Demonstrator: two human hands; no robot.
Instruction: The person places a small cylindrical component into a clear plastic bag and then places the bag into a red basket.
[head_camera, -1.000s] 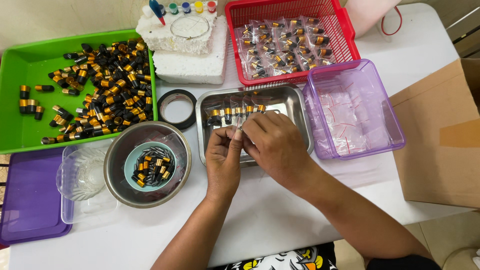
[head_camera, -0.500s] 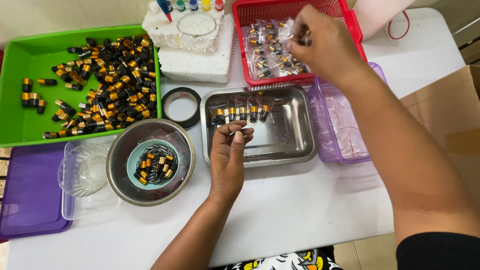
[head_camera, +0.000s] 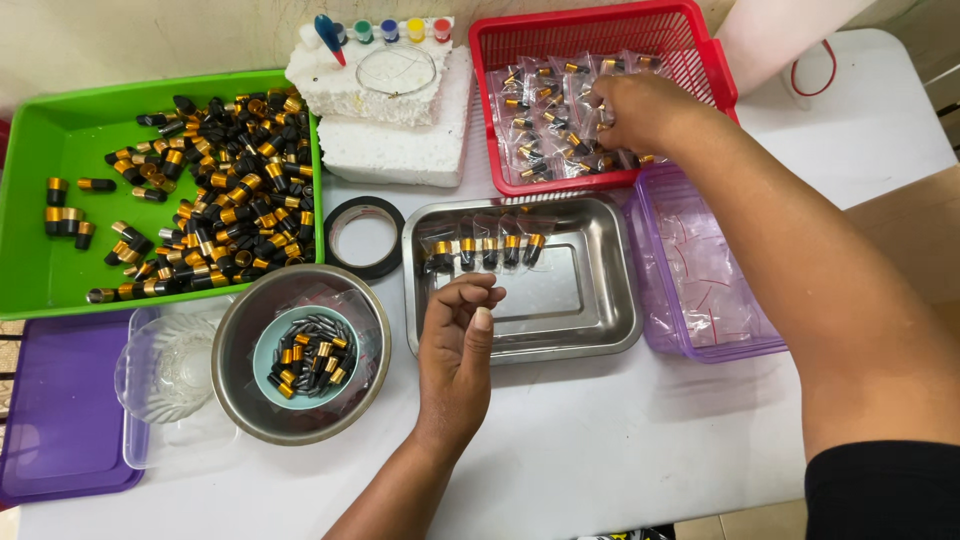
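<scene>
Head view, looking down on a white table. The right hand reaches across to the red basket at about one o'clock, fingers curled down onto the small clear packets piled there; whether the tips pinch a packet cannot be told, as the knuckles hide them. The left hand hovers near centre over the near rim of the steel tray, fingers loosely curled, thumb and forefinger close together but holding nothing visible.

Key relation — a short row of black-and-gold capsules lies in the tray just at twelve o'clock from the left fingertips, each with its long axis running twelve-to-six, the row itself running nine-to-three. The left hand is the nearer one; the right is well apart, beyond the tray's far edge.

Surroundings: a steel bowl holding a small teal dish of capsules at nine o'clock of the left hand; a green tray of loose capsules at ten; a tape roll between green tray and steel tray; a clear purple box at three. The tray floor right of the row is bare — open room there.
</scene>
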